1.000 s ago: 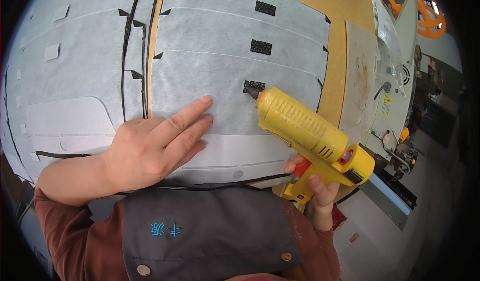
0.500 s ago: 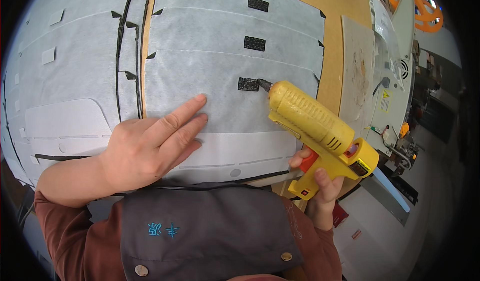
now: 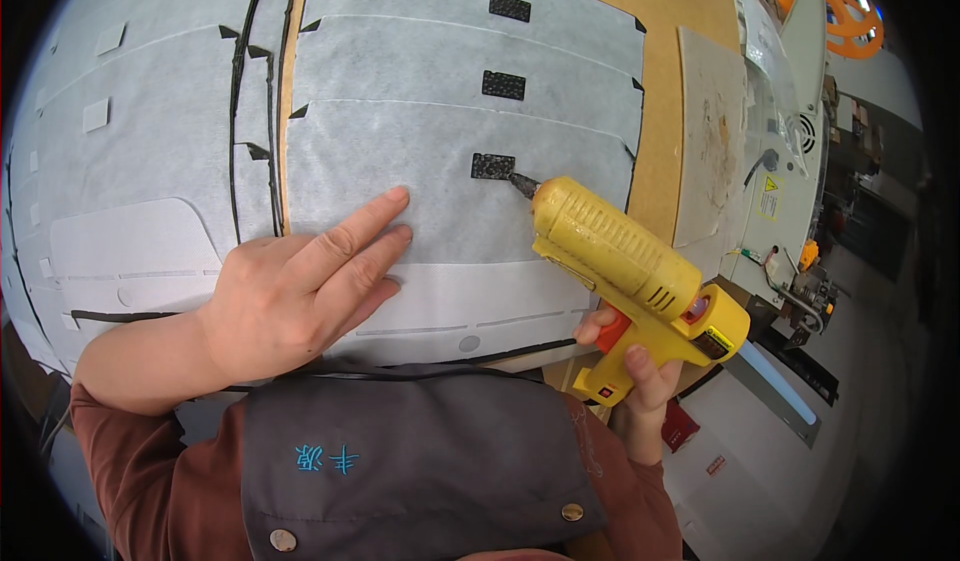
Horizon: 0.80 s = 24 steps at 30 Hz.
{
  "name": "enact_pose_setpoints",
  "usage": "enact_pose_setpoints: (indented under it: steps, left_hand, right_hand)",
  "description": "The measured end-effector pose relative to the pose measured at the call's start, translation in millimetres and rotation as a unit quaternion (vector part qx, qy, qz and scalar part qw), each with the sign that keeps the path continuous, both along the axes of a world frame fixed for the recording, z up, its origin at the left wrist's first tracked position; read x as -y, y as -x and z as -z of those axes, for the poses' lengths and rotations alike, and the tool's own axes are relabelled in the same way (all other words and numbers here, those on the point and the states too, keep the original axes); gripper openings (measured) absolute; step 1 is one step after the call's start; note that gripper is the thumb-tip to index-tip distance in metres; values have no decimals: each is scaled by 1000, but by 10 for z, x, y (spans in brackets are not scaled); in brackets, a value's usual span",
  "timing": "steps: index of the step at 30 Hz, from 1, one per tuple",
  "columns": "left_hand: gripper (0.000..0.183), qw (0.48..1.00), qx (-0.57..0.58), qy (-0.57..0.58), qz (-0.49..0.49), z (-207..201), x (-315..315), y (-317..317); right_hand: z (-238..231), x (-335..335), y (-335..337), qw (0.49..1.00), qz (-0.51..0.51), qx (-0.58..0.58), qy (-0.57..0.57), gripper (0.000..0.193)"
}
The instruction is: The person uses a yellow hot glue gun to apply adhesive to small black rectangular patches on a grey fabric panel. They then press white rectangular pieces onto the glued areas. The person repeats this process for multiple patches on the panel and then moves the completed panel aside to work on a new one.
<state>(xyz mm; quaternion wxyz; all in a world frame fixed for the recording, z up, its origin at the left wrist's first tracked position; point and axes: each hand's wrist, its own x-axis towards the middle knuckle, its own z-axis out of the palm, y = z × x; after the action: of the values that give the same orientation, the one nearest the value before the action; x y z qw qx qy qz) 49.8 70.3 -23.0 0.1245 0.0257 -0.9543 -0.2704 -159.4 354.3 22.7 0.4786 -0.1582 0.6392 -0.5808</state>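
My right hand (image 3: 650, 376) grips a yellow hot glue gun (image 3: 620, 251), its fingers at the red trigger. The dark nozzle of the gun meets the lower right corner of the nearest black textured patch (image 3: 493, 166). Two more such patches, a middle one (image 3: 503, 85) and a far one (image 3: 510, 7), line up beyond it on overlapping pale grey fabric sheets (image 3: 400, 151). My left hand (image 3: 290, 296) lies on the near part of the sheets, fingers stretched out and holding nothing. A translucent glue stick (image 3: 780, 381) sticks out of the back of the gun.
More pale sheets with small white squares (image 3: 96, 114) lie at the left, past black cords (image 3: 238, 111). A stained board (image 3: 708, 141) rests on the brown tabletop (image 3: 660, 111) at the right. Beyond that stands a pale machine (image 3: 785, 161) with wires, and an orange wheel (image 3: 825, 1).
The glue gun in my right hand has shifted slightly left and toward me, its nozzle dropping from the patch's right end to its lower right corner. My left hand has hardly moved.
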Motion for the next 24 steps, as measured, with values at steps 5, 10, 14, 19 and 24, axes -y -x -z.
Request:
enact_pose_setpoints:
  steps: [5,10,14,19,24]
  left_hand:
    - [44,1000,2,1,2,-6,1,4]
    - [44,1000,6,2,2,-15,8,2]
    - [44,1000,8,1,3,-15,6,-1]
    - [43,1000,7,0,4,-9,5,1]
    - [43,1000,10,-1,4,-17,6,2]
  right_hand:
    - [-1,58,-28,999,22,-14,18,59]
    - [-14,161,1,1000,11,-28,8,57]
    - [2,144,21,1000,3,-21,1,57]
    - [-12,99,-4,1000,13,-11,9,58]
    - [-4,64,-47,999,35,0,25,59]
